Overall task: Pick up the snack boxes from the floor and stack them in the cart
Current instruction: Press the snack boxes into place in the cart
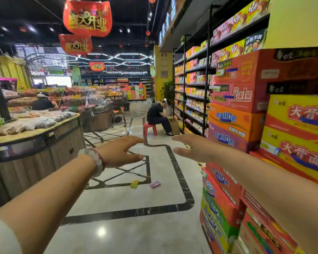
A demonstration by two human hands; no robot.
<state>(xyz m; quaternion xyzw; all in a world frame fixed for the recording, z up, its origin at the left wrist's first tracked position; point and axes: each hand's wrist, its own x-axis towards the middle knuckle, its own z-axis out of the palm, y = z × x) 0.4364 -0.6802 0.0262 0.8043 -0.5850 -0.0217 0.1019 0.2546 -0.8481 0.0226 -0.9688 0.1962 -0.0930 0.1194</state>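
Snack boxes (145, 184) on floor, "GRAND OPENING" banner (87, 17)

This is a supermarket. A tall stack of cartons (246, 110), printed in red, orange and yellow, stands as the nearest landmark on the right. Behind the stack, black shelves (195, 85) run packed with bright packets. Left of it, across the marble floor (136, 226), a wooden island counter (37, 143) holds bagged loose food. Above and left of it hang red banners (87, 17) reading "Grand Opening".
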